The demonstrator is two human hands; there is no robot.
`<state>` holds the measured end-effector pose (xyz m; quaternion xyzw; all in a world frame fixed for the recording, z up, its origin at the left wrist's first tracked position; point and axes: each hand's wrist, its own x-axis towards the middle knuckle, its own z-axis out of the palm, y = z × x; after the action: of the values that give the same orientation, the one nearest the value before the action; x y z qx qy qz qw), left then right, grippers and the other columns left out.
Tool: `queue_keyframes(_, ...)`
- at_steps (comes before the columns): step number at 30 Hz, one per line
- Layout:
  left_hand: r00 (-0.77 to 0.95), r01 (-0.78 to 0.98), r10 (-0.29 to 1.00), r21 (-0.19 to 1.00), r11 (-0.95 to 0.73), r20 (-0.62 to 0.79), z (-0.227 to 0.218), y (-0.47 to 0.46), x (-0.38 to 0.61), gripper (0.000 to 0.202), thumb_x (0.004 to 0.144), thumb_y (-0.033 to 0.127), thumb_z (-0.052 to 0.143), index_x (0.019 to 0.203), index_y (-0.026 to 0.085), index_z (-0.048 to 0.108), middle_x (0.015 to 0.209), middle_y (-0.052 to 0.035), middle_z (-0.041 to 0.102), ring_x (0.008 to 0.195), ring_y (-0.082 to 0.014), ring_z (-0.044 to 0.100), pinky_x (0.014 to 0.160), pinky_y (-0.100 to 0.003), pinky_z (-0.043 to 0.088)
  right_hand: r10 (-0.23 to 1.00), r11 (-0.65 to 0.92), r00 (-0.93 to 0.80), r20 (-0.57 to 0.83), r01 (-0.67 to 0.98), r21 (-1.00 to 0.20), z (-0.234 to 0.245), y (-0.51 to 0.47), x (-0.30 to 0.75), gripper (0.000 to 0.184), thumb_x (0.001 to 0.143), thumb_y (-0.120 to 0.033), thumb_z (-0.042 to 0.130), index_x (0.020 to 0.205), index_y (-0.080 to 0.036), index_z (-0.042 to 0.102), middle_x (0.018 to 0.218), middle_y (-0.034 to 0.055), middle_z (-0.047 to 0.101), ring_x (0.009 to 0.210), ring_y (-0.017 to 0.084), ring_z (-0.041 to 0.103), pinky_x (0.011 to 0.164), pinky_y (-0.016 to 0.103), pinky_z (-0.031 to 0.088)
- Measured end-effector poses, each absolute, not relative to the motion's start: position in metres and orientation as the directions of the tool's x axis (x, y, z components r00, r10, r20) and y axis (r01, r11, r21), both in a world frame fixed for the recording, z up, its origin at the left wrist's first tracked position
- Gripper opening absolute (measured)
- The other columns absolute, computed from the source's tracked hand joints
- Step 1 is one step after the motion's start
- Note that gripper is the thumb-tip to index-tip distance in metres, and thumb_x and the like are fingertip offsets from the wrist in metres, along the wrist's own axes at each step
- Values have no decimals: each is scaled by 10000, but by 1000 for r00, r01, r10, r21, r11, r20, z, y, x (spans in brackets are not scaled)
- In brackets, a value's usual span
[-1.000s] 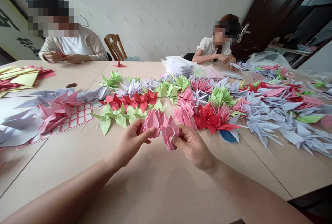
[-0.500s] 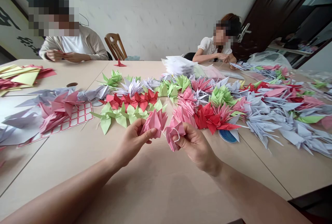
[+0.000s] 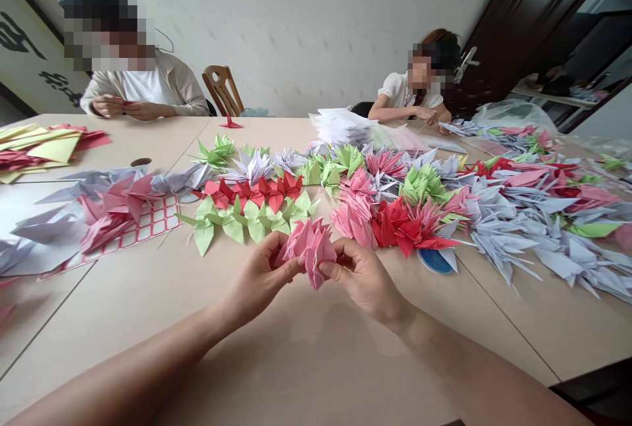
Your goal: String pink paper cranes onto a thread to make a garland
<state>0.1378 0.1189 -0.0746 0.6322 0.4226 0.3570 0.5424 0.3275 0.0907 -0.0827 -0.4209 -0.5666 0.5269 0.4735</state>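
We hold a pink paper bundle above the nearer part of the desk, just in front of a row of light green folded pieces, with a row of red ones beyond. It is a cluster of sharply creased folds pressed close together, their pointed tips fanning upward at the top and the nearest piece narrowing downward. Paler edges show along the folds. Our left hand pinches its left side between thumb and fingers, and our right hand pinches the piece at its right in the same way, thumb lying across the front of the paper
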Motion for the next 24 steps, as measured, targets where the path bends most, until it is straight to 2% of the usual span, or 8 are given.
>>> queue_keyframes(3,431,139,903,988,-68,1,-74,118,138,273,862,461,566,842,194,511,738,19,524,662,-124,502,595,-257,480,975,-16,-220,16,-144,-989,-85,93,327,268,791,-350,716,933,-178,568,896,35,643,834,174,638,730,325,557)
queue_keyframes(6,459,123,889,990,-71,7,-73,116,138,278,877,473,536,856,198,508,761,9,542,688,-137,531,604,-268,493,973,-50,-232,0,-209,-977,-85,94,325,308,784,-338,724,979,-190,538,918,33,654,847,183,660,706,323,572)
queue_keyframes(10,456,130,890,989,-70,3,-70,114,138,303,839,486,589,874,194,516,756,12,541,655,-131,525,578,-259,485,965,-94,-259,-27,-248,-964,-85,93,325,388,771,-352,737,1047,-205,507,932,38,667,862,185,668,700,310,569)
queue_keyframes(13,464,109,886,992,-58,1,-70,113,138,296,833,470,607,876,191,519,753,9,546,650,-127,525,577,-254,479,972,-111,-228,-57,-233,-966,-84,92,326,531,744,-376,761,1151,-227,454,950,38,649,863,185,654,703,311,558)
queue_keyframes(16,490,42,872,998,-41,15,-71,112,139,276,834,441,622,897,190,524,791,2,546,684,-130,528,614,-263,485,971,-103,-234,-44,-244,-964,-81,92,327,622,749,-382,758,1245,-256,406,1057,49,614,881,178,638,723,318,547)
queue_keyframes(18,510,-4,860,1000,-18,18,-73,112,140,258,837,415,629,905,190,524,814,-2,544,710,-132,519,646,-270,481,949,-106,-313,-24,-248,-963,-78,92,327,495,803,-395,703,1211,-231,475,1067,55,616,906,179,628,771,328,533)
queue_keyframes(20,521,-25,853,1000,-5,17,-74,112,141,236,840,392,631,892,190,522,804,2,532,716,-130,500,651,-261,462,925,-111,-379,-31,-193,-975,-75,92,327,326,852,-410,639,1073,-177,585,972,57,640,900,180,619,797,324,515)
queue_keyframes(24,567,23,822,998,-67,42,-74,111,140,195,855,372,609,925,198,551,821,-2,539,750,-143,503,670,-256,447,943,-16,-332,-7,-26,-1000,-74,90,327,249,863,-396,617,906,-151,628,860,44,614,813,171,599,727,298,504)
